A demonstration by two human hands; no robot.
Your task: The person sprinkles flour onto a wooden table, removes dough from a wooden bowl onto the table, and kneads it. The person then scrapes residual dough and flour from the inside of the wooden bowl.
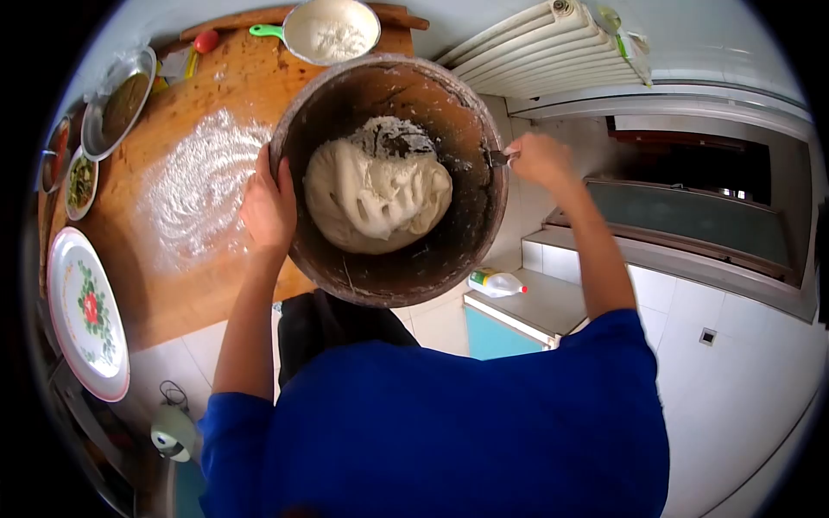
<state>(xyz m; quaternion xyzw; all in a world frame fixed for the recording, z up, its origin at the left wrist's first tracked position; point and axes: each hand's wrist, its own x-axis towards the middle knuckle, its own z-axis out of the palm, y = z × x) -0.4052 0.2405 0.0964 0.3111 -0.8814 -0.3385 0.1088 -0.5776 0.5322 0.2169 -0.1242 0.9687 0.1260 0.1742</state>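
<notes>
The pot [466, 220] hides its underside; dough [371, 207] lies inside. The left hand [269, 207] grasps the rim [498, 226] at 9 o'clock; the right hand [542, 160] clenches the partly covered handle [498, 158] at 3 o'clock. Relative to the pot, the floured table [155, 298] extends at 9 o'clock, the radiator [544, 52] at 2.

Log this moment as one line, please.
left hand: gripping pot wall | right hand: closed on metal piece at pot rim | dough: in pot | flour: spread on table
</notes>
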